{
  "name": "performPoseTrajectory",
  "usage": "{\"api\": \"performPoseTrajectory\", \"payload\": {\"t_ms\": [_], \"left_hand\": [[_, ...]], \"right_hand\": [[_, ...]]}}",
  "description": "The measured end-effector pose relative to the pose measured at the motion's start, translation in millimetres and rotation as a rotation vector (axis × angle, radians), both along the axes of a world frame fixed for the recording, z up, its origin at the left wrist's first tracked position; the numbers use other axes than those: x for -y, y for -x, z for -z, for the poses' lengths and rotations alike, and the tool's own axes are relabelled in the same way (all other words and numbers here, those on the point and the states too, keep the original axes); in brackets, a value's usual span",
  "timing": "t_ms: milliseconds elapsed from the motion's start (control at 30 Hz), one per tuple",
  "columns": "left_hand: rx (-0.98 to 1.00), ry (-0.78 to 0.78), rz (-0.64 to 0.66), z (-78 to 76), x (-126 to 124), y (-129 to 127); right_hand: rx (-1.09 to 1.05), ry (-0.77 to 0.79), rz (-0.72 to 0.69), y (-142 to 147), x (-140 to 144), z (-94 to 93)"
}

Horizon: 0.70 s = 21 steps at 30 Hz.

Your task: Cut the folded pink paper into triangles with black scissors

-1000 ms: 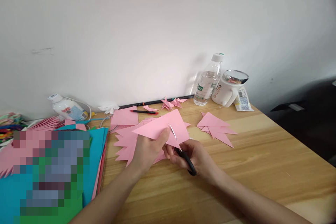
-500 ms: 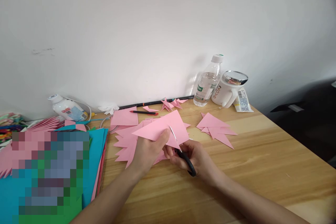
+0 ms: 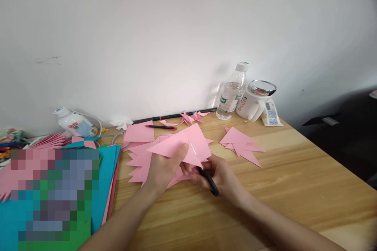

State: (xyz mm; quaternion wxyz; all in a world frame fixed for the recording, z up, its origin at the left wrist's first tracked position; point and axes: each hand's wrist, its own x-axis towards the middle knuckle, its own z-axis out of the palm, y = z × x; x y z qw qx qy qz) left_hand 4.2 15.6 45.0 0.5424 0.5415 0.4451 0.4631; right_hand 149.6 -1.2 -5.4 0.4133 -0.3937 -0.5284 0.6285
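My left hand [image 3: 167, 164] pinches a sheet of pink paper [image 3: 173, 143] by its near edge, thumb on top and fingers beneath. In my right hand [image 3: 219, 174] is a pair of scissors [image 3: 209, 180] with black handles. One blade lies over the pink sheet along a slanting line, its tip close to my left thumb; the other blade is hidden under the paper. Below the held sheet a pile of pointed pink paper pieces [image 3: 137, 159] is spread on the wooden table [image 3: 282, 204]. Several cut pink pieces [image 3: 240, 141] lie to the right.
Along the wall stand a water bottle [image 3: 231, 96], a lidded white mug [image 3: 255, 102] and a small packet [image 3: 271, 113]. Folded pink stars [image 3: 187, 118] and a black pen [image 3: 160, 127] lie at the back. Blue paper [image 3: 110, 164] and a white bottle [image 3: 73, 123] are at left.
The scissor blades have closed slightly on the pink sheet, which both hands hold in nearly the same place. The whole view has shifted a little.
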Motion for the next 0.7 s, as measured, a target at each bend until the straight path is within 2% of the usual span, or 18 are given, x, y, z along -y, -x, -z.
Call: {"api": "performPoseTrajectory", "payload": {"t_ms": [167,400,533,700], "left_hand": [[-0.037,-0.028,-0.004,-0.8,0,1],[-0.088,-0.007,-0.031,4.1,3,-2],[-0.035,0.046,-0.023,7.3,4,-2],[0.0,0.051,-0.02,5.9,5,-3]], "right_hand": [[-0.004,0.009,-0.003,0,0,0.2],[-0.119,-0.047,-0.08,3,1,-16.6],[-0.112,-0.05,-0.077,4,1,-22.7],[-0.136,-0.041,-0.083,4,1,-20.5]]}}
